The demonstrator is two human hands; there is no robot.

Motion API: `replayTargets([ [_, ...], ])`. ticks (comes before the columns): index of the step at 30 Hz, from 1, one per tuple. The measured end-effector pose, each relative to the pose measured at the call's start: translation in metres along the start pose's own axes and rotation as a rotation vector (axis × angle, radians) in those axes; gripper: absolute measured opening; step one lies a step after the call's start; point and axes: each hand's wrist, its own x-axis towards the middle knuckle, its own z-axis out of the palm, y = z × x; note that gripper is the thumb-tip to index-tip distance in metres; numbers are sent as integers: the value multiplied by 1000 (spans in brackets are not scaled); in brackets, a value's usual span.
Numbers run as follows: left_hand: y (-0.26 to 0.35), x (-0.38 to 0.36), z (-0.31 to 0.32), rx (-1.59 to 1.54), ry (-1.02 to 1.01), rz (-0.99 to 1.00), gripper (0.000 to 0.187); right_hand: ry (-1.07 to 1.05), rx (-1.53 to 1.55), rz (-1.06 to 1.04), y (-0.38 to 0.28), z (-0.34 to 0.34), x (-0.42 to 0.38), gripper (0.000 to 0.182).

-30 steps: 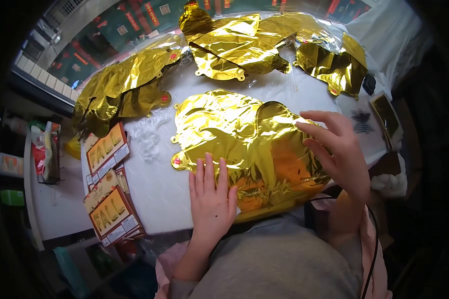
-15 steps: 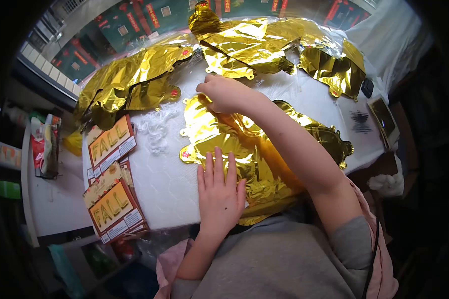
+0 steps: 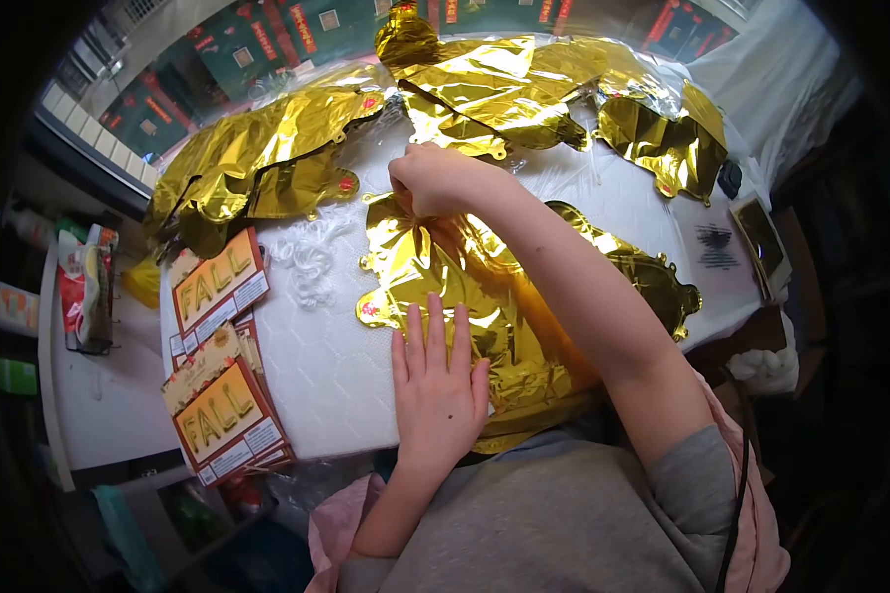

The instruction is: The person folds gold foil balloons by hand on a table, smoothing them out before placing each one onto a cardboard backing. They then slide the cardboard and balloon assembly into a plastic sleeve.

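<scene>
A flat gold foil balloon (image 3: 430,265) lies on the white padded table in front of me, with small tabs and a red mark on its left edge. My left hand (image 3: 437,390) rests palm down on its lower left part, fingers stretched out. At the balloon's far edge my right hand (image 3: 447,181) is closed, and the foil puckers toward it in creases. The fingertips are partly hidden beneath that hand. Further gold foil balloons lie at the far left (image 3: 257,133), far middle (image 3: 494,84) and far right (image 3: 663,138).
Several cards printed "FALL" (image 3: 218,420) are stacked at the left table edge. A tangle of white string (image 3: 311,259) lies beside them. On the right are a phone-like dark object (image 3: 758,242) and a small black item (image 3: 729,176). A side shelf (image 3: 119,405) adjoins the left.
My right hand has curled from a reaching pose into a tighter fist, and the foil beneath it has bunched up. My left hand has stayed nearly in place.
</scene>
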Motion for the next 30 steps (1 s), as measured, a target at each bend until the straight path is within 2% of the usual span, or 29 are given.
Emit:
replayTargets([
  [3, 0, 0, 0, 0, -4, -2, 66, 95, -64, -68, -6, 1, -6, 28],
  [6, -1, 1, 0, 7, 2, 3, 66, 101, -126, -83, -15, -5, -21, 26],
  [10, 0, 1, 0, 16, -3, 0, 66, 157, -56, -102, -22, 1, -49, 22],
  [12, 1, 0, 0, 21, 5, 4, 66, 317, -89, -270, -23, 9, -76, 19],
  [13, 1, 1, 0, 28, 18, 7, 65, 317, -90, -269, -24, 14, -88, 19],
  [15, 1, 1, 0, 13, 15, -1, 63, 492, -64, -413, -24, 30, -111, 22],
  [16, 1, 1, 0, -1, 10, -10, 62, 492, -63, -413, -24, 39, -118, 22],
  [18, 1, 0, 1, -1, 20, 0, 59, 563, 116, -536, -21, 56, -131, 23],
  [27, 1, -2, 2, 37, 13, 13, 52, 546, 254, -539, -12, 84, -156, 33],
  [30, 2, -2, 3, 49, 48, 15, 53, 492, 402, -475, -12, 85, -157, 38],
])
